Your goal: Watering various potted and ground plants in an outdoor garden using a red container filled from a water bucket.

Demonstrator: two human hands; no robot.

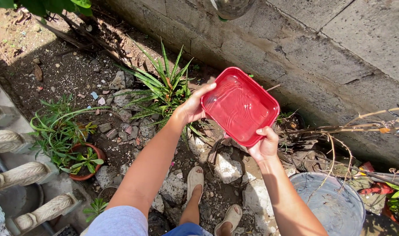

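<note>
Red tray (239,106) | gripped between left hand (193,107), right hand (264,146) | water inside

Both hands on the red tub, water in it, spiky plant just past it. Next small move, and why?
Probably tip the red container toward its far-left edge, over the spiky green plant. The left hand and right hand grip opposite edges, it is held about level with rippling water inside, and the plant sits directly beyond the left hand.
</note>
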